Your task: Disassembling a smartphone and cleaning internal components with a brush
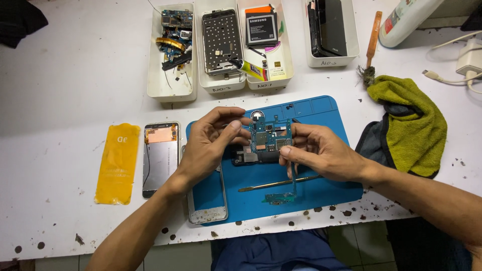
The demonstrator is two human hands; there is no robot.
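Observation:
Both hands hold a small blue-green phone circuit board [268,138] just above a blue work mat [321,115]. My left hand [213,143] pinches the board's left edge with thumb and fingers. My right hand [321,150] grips its right edge, fingers curled over a dark phone part [251,157] underneath. A thin metal pry tool [278,184] lies on the mat below the hands, with a small green board piece [278,198] beneath it. A silver phone frame [208,200] rests at the mat's left edge, partly under my left wrist.
A phone screen panel [160,158] and a yellow film strip [118,163] lie left of the mat. Several white trays [170,93] with phone parts, a battery and a glue tube line the back. A green cloth [409,123], a brush [371,47] and a white charger [469,60] sit on the right.

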